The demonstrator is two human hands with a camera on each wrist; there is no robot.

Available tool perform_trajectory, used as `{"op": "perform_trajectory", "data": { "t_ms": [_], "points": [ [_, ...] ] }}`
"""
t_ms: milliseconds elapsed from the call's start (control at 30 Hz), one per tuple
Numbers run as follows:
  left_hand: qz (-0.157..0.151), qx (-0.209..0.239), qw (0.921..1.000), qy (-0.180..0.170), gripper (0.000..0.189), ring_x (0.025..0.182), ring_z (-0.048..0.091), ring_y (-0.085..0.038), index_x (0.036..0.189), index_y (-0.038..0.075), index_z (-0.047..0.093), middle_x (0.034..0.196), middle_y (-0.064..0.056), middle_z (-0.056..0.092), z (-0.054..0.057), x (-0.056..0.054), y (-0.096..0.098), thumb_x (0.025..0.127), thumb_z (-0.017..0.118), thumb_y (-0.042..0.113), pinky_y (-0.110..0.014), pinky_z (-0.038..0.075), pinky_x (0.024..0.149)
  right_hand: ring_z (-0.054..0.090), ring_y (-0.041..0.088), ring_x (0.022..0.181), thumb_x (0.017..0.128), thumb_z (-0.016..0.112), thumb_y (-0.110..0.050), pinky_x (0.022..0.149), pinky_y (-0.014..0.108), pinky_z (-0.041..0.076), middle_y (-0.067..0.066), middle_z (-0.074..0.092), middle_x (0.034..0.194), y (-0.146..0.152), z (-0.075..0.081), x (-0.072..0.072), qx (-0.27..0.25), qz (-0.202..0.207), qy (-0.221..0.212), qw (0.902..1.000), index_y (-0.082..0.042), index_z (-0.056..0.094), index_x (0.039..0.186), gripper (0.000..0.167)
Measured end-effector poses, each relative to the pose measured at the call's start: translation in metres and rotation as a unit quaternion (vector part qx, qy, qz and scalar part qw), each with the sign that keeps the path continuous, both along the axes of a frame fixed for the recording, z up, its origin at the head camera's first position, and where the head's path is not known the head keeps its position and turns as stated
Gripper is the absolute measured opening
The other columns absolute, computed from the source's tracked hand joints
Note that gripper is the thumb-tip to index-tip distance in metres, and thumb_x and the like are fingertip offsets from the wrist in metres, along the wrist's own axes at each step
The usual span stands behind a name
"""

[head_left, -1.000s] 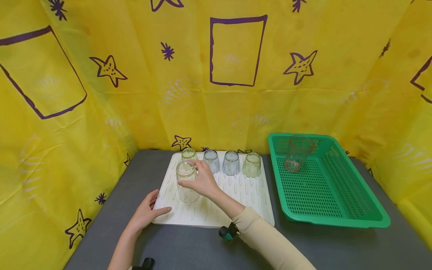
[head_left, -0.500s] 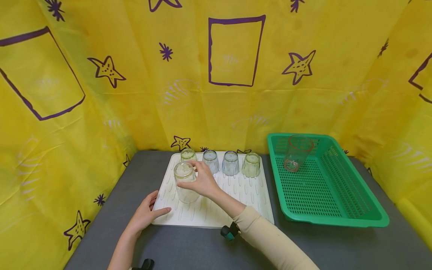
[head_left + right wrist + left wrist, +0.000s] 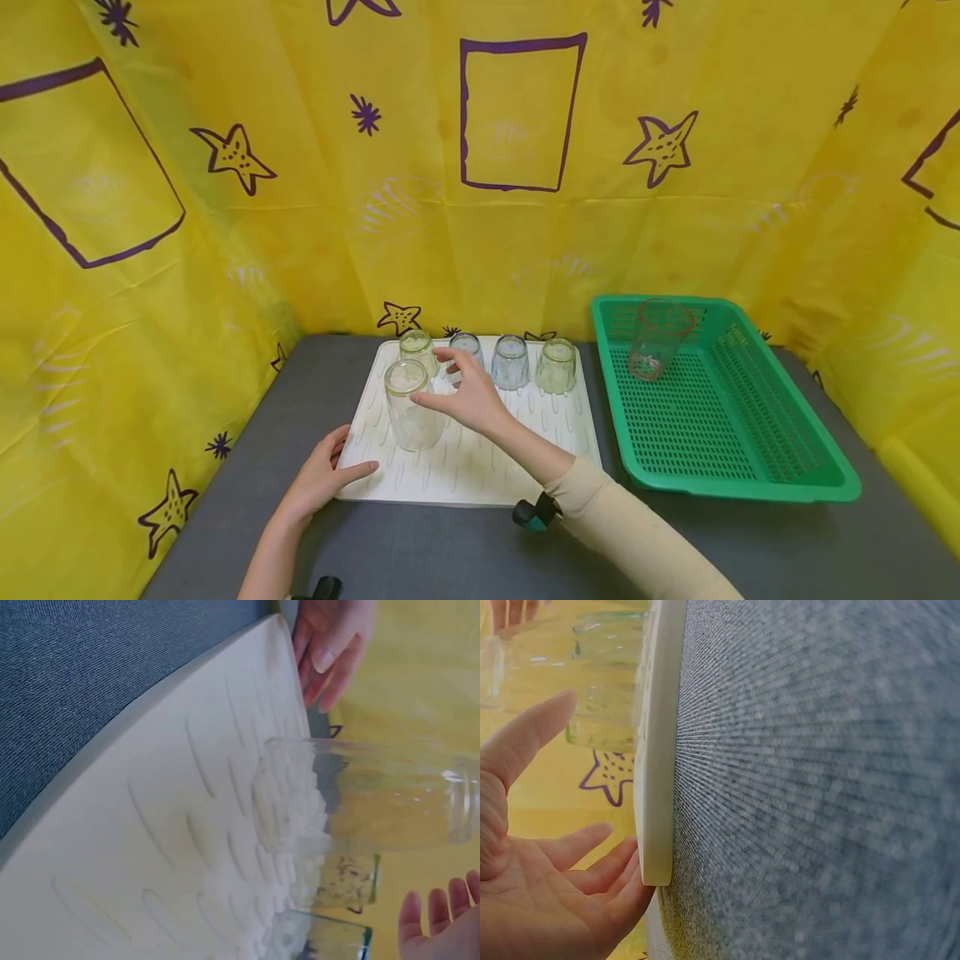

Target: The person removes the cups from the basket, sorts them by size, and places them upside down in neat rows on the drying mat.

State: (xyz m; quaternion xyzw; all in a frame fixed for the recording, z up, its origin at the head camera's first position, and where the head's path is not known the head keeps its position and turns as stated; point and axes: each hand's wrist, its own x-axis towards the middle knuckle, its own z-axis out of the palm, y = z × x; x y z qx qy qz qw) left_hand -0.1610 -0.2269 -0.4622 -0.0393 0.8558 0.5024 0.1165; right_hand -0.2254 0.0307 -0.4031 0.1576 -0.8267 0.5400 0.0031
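A tall clear glass [image 3: 415, 425] stands upside down on the ridged white draining tray [image 3: 517, 471], near its left side. Beside it, my right hand [image 3: 480, 398] has spread fingers and holds nothing; the right wrist view shows a gap between its fingertips [image 3: 411, 907] and the glass. My left hand [image 3: 322, 475] rests at the tray's left front corner, thumb over the tray and fingers along the edge. Behind the tall glass are short upturned tumblers in a row: a greenish one [image 3: 416, 343], two bluish ones, the right of them [image 3: 511, 364] fully visible, and another greenish one [image 3: 557, 367].
To the right of the tray sits a green perforated plastic basket [image 3: 750, 492]. A tall red-rimmed glass [image 3: 658, 342] leans inside it at the back left. A yellow patterned cloth [image 3: 517, 250] hangs behind and beside the dark grey table [image 3: 420, 550].
My right hand has let go of the tall glass and drawn back to the right. The glass stays on the tray, and my left hand keeps its place at the corner.
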Motion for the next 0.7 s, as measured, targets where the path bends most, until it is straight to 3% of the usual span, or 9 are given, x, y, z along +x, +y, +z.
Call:
{"op": "perform_trajectory", "data": {
  "t_ms": [167, 300, 500, 700],
  "points": [
    [-0.003, -0.003, 1.0000, 0.006, 0.093, 0.133, 0.036, -0.043, 0.148, -0.010, 0.022, 0.146, -0.031, 0.030, -0.001, -0.001, 0.000, 0.082, 0.079, 0.024, -0.053, 0.033, 0.107, 0.050, 0.016, 0.106, 0.078, 0.083, -0.033, 0.089, 0.041, 0.047, -0.001, 0.054, 0.126, 0.018, 0.017, 0.004, -0.033, -0.023, -0.001, 0.9992, -0.020, 0.055, 0.134, 0.064],
    [-0.006, -0.004, 0.9999, 0.008, 0.092, 0.132, 0.037, -0.042, 0.147, -0.009, 0.023, 0.146, -0.030, 0.031, -0.001, 0.000, 0.000, 0.082, 0.079, 0.024, -0.053, 0.033, 0.107, 0.051, 0.019, 0.106, 0.080, 0.082, -0.029, 0.088, 0.040, 0.048, -0.002, 0.055, 0.125, 0.040, 0.035, 0.006, -0.069, -0.048, -0.014, 0.9964, -0.020, 0.057, 0.131, 0.058],
    [-0.012, -0.009, 0.9999, 0.005, 0.092, 0.130, 0.039, -0.043, 0.147, -0.010, 0.022, 0.145, -0.031, 0.031, 0.000, 0.001, 0.000, 0.084, 0.078, 0.026, -0.052, 0.036, 0.104, 0.050, 0.023, 0.109, 0.083, 0.079, -0.022, 0.089, 0.036, 0.047, 0.003, 0.055, 0.128, 0.089, 0.060, 0.003, -0.111, -0.086, -0.008, 0.9901, -0.015, 0.056, 0.131, 0.054],
    [-0.016, -0.014, 0.9998, 0.008, 0.091, 0.126, 0.043, -0.041, 0.147, -0.010, 0.023, 0.142, -0.031, 0.033, 0.001, 0.001, 0.000, 0.084, 0.077, 0.027, -0.049, 0.039, 0.100, 0.045, 0.019, 0.113, 0.085, 0.077, -0.023, 0.090, 0.033, 0.045, 0.002, 0.051, 0.134, 0.143, 0.075, -0.003, -0.128, -0.130, 0.009, 0.9831, -0.012, 0.052, 0.135, 0.058]
  ]
}}
